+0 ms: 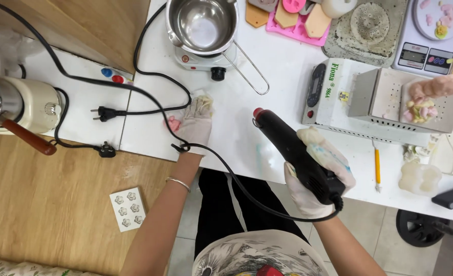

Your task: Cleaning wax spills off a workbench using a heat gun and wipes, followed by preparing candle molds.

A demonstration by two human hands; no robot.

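Right hand (316, 176) clamped on heat gun (295, 153): black, red nozzle tip, cord trailing, just below-right of the pot (202, 24). Left hand (195, 122), gloved, flat on surface (282, 76) over pink piece (173, 123). Pot: steel, on small hotplate (206, 62), looks empty.

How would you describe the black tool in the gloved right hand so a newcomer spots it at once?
Start at the white worktable, then drop from the steel pot on the small hot plate toward the near edge. There the gloved right hand grips a black, gun-shaped heat tool. Unlike its neighbours, it has a red-tipped nozzle and a black cord trailing from its handle.
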